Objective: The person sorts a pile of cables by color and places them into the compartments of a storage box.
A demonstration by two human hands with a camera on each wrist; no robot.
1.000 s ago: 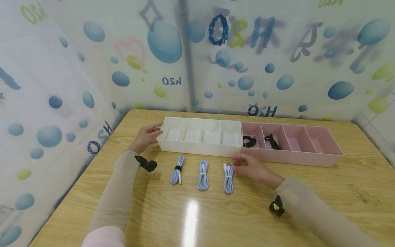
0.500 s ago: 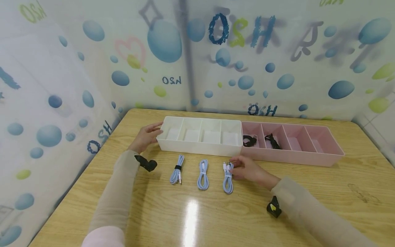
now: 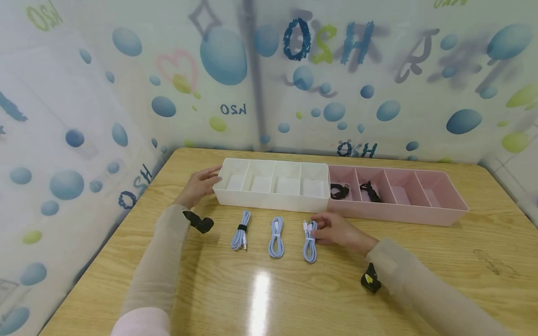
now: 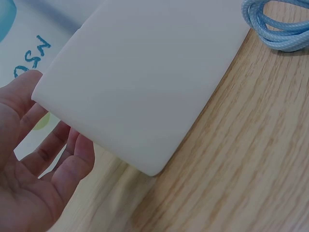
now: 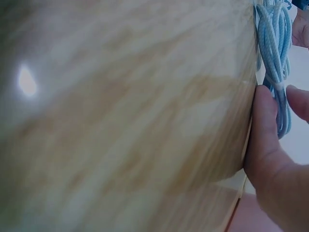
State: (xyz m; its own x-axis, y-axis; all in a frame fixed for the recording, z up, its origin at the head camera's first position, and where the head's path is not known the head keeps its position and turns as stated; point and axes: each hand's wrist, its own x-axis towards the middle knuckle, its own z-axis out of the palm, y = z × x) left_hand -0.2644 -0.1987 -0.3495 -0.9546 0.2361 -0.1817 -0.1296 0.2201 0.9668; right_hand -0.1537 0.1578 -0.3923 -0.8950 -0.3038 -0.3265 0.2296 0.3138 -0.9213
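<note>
By the left hand [image 3: 197, 186], fingers loosely spread, the left end of the white divided box [image 3: 271, 200] is touched, as one second ago. In front, the black-strapped blue cable [image 3: 239, 236] and the middle blue cable [image 3: 276, 236] are left untouched. The rightmost blue cable [image 3: 309, 239], on the table [image 3: 336, 298], has now been reached by the right hand [image 3: 338, 231], its opening narrow; grasping seems begun, but a firm pinch cannot be told.

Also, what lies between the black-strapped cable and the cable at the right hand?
A third coiled blue cable, lying on the table, as the head view shows.
</note>
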